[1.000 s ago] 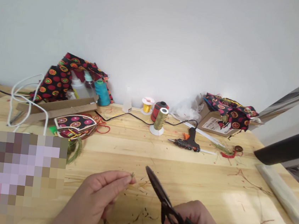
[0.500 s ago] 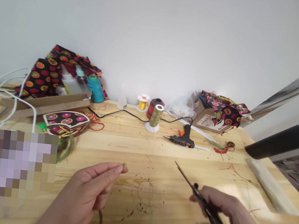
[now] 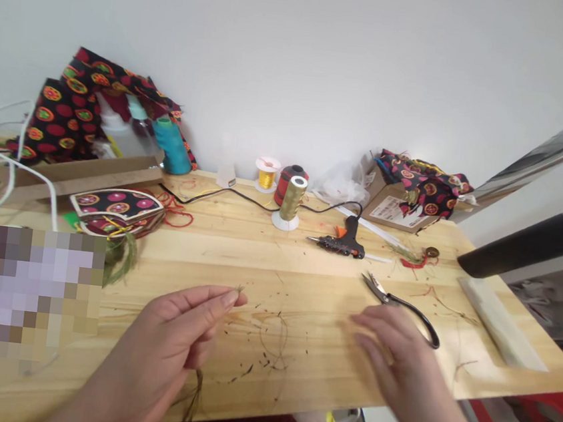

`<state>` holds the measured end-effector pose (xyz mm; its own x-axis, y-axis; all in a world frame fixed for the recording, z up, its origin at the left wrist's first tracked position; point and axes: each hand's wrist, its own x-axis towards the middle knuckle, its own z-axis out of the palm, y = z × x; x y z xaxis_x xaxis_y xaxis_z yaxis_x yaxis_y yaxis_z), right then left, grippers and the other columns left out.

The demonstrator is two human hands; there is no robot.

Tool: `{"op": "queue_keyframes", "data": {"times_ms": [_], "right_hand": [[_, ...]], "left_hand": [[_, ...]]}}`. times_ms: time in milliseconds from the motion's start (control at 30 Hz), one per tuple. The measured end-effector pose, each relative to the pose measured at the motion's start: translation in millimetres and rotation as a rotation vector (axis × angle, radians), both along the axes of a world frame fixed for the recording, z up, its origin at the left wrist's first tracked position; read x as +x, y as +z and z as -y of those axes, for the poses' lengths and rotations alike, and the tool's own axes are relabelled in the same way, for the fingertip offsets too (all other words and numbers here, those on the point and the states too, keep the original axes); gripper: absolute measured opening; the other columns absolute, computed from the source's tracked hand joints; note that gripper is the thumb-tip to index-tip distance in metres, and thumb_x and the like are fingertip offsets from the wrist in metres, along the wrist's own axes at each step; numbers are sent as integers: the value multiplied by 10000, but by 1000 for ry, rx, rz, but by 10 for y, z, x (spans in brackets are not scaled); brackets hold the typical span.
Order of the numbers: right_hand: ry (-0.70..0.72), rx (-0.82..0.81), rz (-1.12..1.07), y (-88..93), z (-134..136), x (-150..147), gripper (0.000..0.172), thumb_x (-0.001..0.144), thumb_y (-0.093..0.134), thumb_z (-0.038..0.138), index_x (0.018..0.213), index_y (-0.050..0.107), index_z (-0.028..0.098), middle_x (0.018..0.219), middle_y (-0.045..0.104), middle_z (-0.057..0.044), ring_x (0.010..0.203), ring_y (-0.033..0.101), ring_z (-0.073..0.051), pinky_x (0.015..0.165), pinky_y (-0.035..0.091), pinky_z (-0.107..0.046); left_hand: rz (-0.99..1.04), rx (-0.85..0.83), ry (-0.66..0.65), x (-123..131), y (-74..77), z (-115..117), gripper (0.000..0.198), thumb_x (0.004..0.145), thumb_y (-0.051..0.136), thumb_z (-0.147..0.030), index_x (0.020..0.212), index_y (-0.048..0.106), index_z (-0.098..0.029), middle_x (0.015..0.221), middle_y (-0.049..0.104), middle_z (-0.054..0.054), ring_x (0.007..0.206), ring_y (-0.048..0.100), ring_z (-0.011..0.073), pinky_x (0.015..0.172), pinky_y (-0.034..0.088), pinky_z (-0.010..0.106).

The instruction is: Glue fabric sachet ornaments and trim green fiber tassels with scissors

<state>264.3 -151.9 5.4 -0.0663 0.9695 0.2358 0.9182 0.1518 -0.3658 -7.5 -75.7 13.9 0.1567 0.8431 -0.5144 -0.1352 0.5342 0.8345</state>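
Note:
My left hand (image 3: 173, 330) is closed in a pinch on a bundle of olive-green thread (image 3: 196, 390). Its short ends poke out above the thumb tip, and the tail hangs below the palm. My right hand (image 3: 399, 358), slightly blurred, is open over the table with thumb and fingers apart and nothing held. Just beyond its knuckles, a pair of scissors (image 3: 416, 310) with black handles lies on the wood. Between my hands are dark snippets (image 3: 249, 369) and a loose curl of thread (image 3: 262, 333).
A hot glue gun (image 3: 341, 241) lies near an olive thread spool (image 3: 293, 202). Red (image 3: 284, 183), yellow (image 3: 266, 179) and teal (image 3: 173, 149) spools stand by the wall. Patterned fabric pieces (image 3: 116, 206) lie left; a cardboard box (image 3: 393, 199) stands right. The table's front edge is close below my hands.
My right hand has let go of the scissors, which now lie on the table, and has drawn back from them. My left hand keeps its pinch. The view has tilted down slightly.

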Motion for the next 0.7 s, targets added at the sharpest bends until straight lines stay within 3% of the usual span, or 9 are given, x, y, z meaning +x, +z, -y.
{"op": "queue_keyframes", "data": {"times_ms": [67,167,433,533,700], "right_hand": [[173,-64,-139,18,-27,-335,188,920,458,151,882,635,200,868,626,-67,861,546,-208,745,459,-344],[252,-80,-181,-21,-64,-632,171,908,484,117,835,622,187,781,609,-44,804,507,-204,706,413,-351],[284,-70,-98,-184,-103,-666,210,919,448,90,758,560,165,744,567,-31,783,449,-190,695,343,-354],[281,-106,-164,-50,-146,-648,203,909,440,62,768,542,168,759,568,-31,791,451,-183,700,358,-344],[315,-138,-311,341,-280,-574,200,905,455,53,784,539,189,799,574,-14,832,481,-162,746,395,-315]], "left_hand": [[3,7,-3,3,16,7,289,640,764,-439,721,726,-164,465,340,-93,455,203,61,397,145,182],[3,9,3,-8,28,17,265,641,767,-418,710,727,-165,497,379,-82,457,210,55,393,152,177],[26,3,3,-25,35,34,257,636,775,-422,687,713,-177,489,328,-90,460,201,60,395,146,180],[31,5,3,-16,17,39,257,649,765,-423,735,723,-185,484,342,-86,463,214,65,402,158,181],[32,27,-4,10,31,16,275,662,748,-434,738,723,-171,471,352,-82,463,221,69,406,172,186]]}}
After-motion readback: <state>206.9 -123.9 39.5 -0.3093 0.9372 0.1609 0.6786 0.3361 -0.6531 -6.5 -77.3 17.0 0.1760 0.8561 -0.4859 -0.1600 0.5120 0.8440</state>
